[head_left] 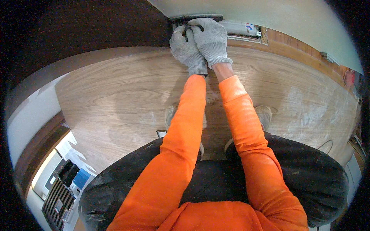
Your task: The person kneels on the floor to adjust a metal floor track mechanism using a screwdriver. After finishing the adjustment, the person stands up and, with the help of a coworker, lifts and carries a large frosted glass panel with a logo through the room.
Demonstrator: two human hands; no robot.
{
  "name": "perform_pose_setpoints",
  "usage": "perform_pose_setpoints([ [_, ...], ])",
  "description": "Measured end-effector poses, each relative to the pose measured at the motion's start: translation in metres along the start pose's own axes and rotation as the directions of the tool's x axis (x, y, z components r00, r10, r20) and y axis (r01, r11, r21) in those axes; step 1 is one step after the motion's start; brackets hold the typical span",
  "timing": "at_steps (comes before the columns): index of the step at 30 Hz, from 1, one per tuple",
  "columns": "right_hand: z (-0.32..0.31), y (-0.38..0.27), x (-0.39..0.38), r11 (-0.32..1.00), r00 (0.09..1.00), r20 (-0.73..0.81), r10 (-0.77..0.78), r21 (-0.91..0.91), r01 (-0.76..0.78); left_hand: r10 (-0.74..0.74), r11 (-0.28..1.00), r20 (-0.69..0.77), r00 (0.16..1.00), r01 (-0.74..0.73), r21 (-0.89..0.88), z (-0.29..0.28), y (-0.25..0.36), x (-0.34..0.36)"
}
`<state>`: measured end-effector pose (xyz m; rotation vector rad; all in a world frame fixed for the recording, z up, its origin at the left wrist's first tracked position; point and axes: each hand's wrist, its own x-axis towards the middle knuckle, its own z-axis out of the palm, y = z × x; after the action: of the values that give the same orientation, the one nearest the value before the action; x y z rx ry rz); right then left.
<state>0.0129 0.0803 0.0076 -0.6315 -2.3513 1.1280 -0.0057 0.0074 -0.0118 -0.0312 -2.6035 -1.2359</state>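
Note:
Both my hands wear grey knit gloves and reach out on orange sleeves to the foot of a pale wall (293,19). My left hand (186,50) and my right hand (211,38) press together, fingers curled around a small dark tool (189,29). The tool's tip sits just under a dark flat strip (196,17) along the wall's base. To the right of my hands, a metal-edged recess (243,30) in the wooden floor (115,100) holds a whitish part. Most of the tool is hidden by the gloves.
My black-trousered knees (308,177) and two dusty shoes (264,114) rest on the wood floor, which carries white dust patches at right. A dark slatted object (58,200) and a blue box (81,178) lie lower left. Something red (349,77) sits at the far right.

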Motion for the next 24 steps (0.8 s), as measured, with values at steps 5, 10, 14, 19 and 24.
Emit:
perform_pose_setpoints([
  [5,-0.002,-0.003,0.001,1.0,1.0,0.007,-0.025,-0.011,0.025,-0.035,0.998,-0.01,0.999,0.036,0.052,0.002,0.003,0.004],
  [10,-0.002,-0.004,-0.002,0.999,0.999,0.032,0.002,-0.04,-0.001,-0.008,1.0,-0.043,0.999,0.007,-0.02,0.0,0.006,0.004],
  [14,-0.003,-0.004,0.0,0.986,0.991,0.1,0.083,-0.155,-0.067,-0.075,0.995,-0.01,0.997,0.074,-0.06,0.0,0.005,0.005],
  [19,-0.002,0.001,0.006,0.967,0.981,0.186,0.046,-0.255,0.003,0.029,1.0,-0.003,1.0,-0.029,0.01,-0.006,0.001,0.008],
  [24,0.001,0.0,0.004,0.949,0.98,0.191,0.054,-0.314,0.009,0.071,0.997,0.083,0.994,-0.073,0.022,-0.013,-0.003,0.006],
])
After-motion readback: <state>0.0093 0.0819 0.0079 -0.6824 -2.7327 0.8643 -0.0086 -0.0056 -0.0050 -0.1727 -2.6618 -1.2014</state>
